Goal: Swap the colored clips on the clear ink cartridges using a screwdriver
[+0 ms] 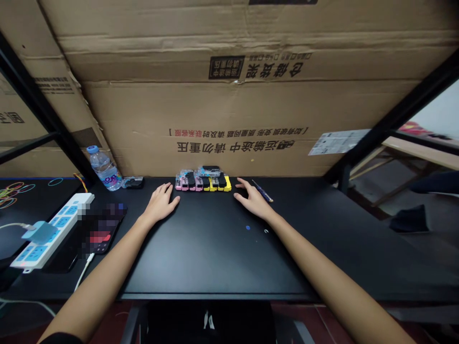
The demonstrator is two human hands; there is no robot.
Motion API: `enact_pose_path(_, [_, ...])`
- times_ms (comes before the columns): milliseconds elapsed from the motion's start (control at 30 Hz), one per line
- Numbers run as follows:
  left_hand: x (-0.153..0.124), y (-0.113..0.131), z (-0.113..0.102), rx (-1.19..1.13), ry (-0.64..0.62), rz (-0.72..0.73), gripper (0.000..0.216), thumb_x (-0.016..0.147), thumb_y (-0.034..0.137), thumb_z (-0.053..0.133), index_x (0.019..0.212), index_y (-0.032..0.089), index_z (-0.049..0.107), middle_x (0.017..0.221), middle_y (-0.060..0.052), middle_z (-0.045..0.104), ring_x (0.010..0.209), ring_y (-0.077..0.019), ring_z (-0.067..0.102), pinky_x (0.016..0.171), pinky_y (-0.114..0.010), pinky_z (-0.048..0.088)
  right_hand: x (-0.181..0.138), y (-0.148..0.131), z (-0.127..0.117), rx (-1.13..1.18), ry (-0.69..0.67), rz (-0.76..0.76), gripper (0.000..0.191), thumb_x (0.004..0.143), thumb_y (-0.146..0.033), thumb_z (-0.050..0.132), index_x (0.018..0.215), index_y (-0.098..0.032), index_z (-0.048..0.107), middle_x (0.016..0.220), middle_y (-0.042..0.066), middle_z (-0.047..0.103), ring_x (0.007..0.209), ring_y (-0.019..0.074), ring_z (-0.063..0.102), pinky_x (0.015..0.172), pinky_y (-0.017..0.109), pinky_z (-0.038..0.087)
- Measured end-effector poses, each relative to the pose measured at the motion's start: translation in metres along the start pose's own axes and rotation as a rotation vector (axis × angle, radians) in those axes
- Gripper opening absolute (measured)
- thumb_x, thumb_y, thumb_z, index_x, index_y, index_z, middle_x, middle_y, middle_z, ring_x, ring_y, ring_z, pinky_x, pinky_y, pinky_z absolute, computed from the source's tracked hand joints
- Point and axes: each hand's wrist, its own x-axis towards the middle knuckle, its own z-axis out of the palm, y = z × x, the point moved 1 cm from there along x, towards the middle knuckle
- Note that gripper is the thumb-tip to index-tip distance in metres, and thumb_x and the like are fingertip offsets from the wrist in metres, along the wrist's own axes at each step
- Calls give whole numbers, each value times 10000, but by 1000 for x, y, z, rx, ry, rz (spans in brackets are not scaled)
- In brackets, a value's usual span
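A row of small ink cartridges (202,183), some with pink and some with yellow parts, stands at the back of the black table against the cardboard. One more black-and-clear cartridge (211,170) lies on top of the row. Left of the row, my left hand (161,203) rests on the tabletop with its fingers stretched out, holding nothing. On the other side my right hand (253,198) lies with fingers spread, also holding nothing, its fingertips near the yellow end. A thin dark screwdriver (263,191) lies just right of my right hand.
A water bottle (104,169) and another cartridge (133,182) stand at the back left. Along the left are a power strip (59,227) with a blue plug (40,233), and phones (103,229) with a cable. Cardboard (229,105) walls the back. A blue dot (247,228) marks the tabletop.
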Motion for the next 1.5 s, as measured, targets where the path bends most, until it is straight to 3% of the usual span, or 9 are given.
enact_pose_path(100, [0,1,-5,9,-16,-7,649,1032,513,490,1544,119,544,1648,-205,488,1540,-373,419,1257,-547,358,0,-1,0,-38,5,-17,696,977,-431,591,1623,-229,432,1441,156,679,1379,351,592,1177,577,465])
enact_pose_path(333, [-1,5,-9,54,-61,-28,648,1053,498,478,1571,109,522,1671,-183,469,1561,-349,402,1279,-522,335,-1,-3,4,-241,-57,-73,540,1021,-518,545,1455,-210,637,1547,175,571,1460,369,533,1249,565,398])
enact_pose_path(1300, [-1,4,-7,60,-36,-15,627,1050,503,498,1574,161,536,1656,-168,486,1543,-356,423,1268,-536,354,2,19,-2,-281,-99,-81,519,1030,-507,532,1467,-247,632,1592,168,524,1496,359,496,1259,566,379])
enact_pose_path(1500, [-2,11,-13,104,-33,-86,621,1067,523,445,1579,185,542,1674,-122,483,1564,-364,395,1290,-539,321,1,12,-3,-323,-87,-85,532,1045,-491,488,1485,-222,618,1590,179,538,1496,354,501,1263,548,376])
